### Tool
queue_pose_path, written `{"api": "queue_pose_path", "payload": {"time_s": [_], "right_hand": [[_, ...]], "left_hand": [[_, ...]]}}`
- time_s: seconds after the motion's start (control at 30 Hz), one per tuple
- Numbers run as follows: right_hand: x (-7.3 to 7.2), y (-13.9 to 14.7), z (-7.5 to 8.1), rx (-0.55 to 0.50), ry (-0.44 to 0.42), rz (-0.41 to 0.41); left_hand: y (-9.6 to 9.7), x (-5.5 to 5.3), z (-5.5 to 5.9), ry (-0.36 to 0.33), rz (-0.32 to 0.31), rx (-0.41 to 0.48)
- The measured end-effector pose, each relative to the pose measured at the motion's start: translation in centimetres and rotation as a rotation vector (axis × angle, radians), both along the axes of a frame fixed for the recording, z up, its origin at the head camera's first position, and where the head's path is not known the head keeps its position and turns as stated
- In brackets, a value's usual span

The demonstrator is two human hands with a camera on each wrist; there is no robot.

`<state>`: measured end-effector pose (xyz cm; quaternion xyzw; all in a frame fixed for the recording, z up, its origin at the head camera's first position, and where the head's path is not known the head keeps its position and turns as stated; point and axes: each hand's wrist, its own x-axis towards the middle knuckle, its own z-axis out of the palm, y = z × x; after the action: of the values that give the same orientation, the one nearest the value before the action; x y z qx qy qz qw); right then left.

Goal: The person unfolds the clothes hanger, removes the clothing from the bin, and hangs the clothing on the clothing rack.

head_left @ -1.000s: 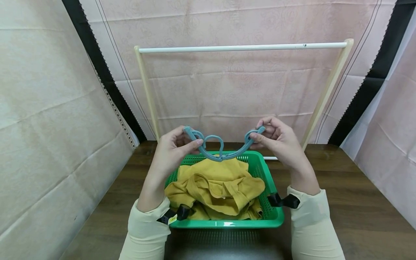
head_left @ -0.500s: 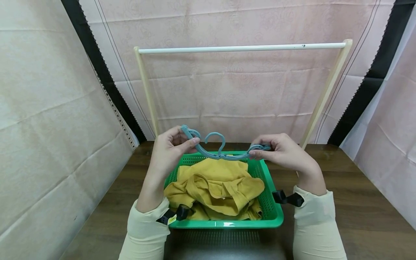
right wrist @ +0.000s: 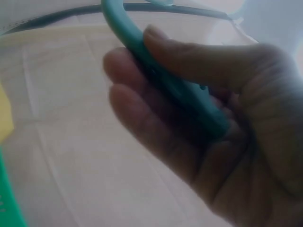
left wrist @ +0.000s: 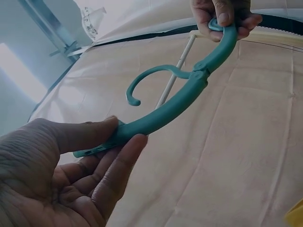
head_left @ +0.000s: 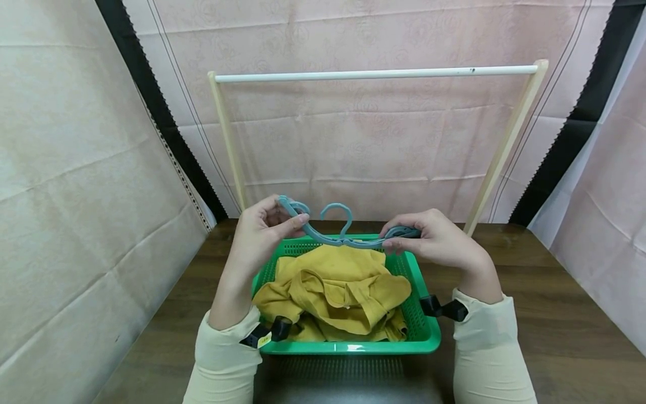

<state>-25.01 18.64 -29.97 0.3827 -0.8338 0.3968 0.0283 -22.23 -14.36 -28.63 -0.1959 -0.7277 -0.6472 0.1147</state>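
Note:
Between both hands hangs a blue-green folding clothes hanger (head_left: pixel 323 238), its hook pointing up and a joint showing at the middle in the left wrist view. My left hand (head_left: pixel 259 233) pinches one arm of the hanger (left wrist: pixel 165 111) between thumb and fingers. At the other arm, my right hand (head_left: pixel 439 238) grips the end, which lies across the palm in the right wrist view, under the thumb (right wrist: pixel 199 61). Below the hanger, a crumpled yellow garment (head_left: pixel 343 294) fills the green basket (head_left: pixel 353 348).
Behind the basket stands a rack with a white crossbar (head_left: pixel 373 74) and cream side posts (head_left: pixel 507 148). The basket sits on a dark wooden table (head_left: pixel 504 325). Pale cloth walls (head_left: pixel 91 185) enclose the table at the back and sides.
My right hand has lowered and turned, shifting its hold on the hanger's end, and that arm of the hanger now lies flatter. The left hand has moved only slightly left.

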Motion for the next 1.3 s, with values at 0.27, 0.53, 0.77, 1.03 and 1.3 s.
{"api": "queue_pose_path", "payload": {"time_s": [0.27, 0.53, 0.77, 1.03, 1.3], "right_hand": [[0.1, 0.2, 0.0, -0.082, 0.073, -0.037], [0.0, 0.5, 0.1, -0.121, 0.131, -0.050], [0.0, 1.0, 0.1, -0.201, 0.129, -0.022], [0.1, 1.1, 0.2, -0.270, 0.170, -0.002], [0.0, 1.1, 0.1, -0.312, 0.197, 0.021]], "left_hand": [[-0.8, 0.2, 0.3, -0.065, -0.025, 0.017], [-1.2, 0.1, 0.3, -0.074, -0.017, -0.032], [-1.4, 0.0, 0.2, -0.088, -0.008, -0.088], [-1.4, -0.2, 0.0, -0.088, -0.022, -0.162], [-1.4, -0.4, -0.4, -0.067, -0.013, -0.292]]}}
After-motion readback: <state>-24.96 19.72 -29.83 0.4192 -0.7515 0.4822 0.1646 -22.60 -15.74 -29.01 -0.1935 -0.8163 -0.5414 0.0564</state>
